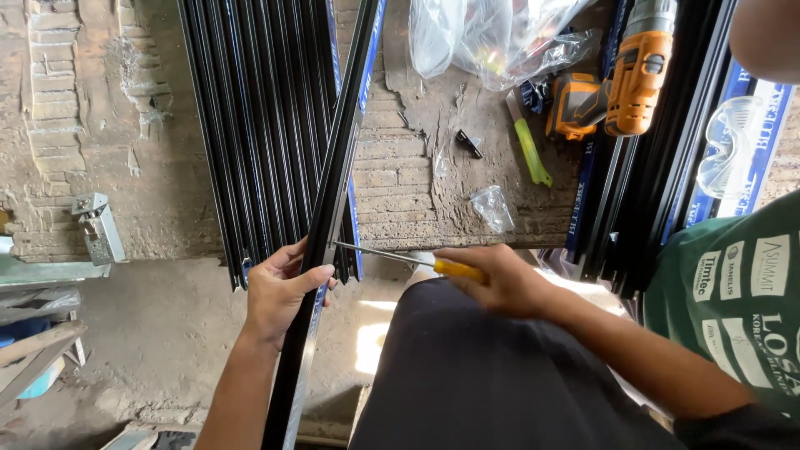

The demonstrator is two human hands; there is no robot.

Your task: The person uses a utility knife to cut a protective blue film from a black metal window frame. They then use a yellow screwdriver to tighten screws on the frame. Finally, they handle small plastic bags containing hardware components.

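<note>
Black aluminium profile (310, 292) gripped upright in left hand (279, 292) beside the leaning stack of profiles (258, 125), right hand (500, 279) fisted on yellow-handled screwdriver (400, 258), tip at the channel — probably mid screw-driving; calls for steady axial pressure, profile held firm.

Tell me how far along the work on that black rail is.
Done: small plastic bags lie opened. In hand: left hand steadies the black rail while right hand presses a yellow-handled screwdriver against it. Left: a stack of black rails leans untouched; the orange drill lies unused.
</note>
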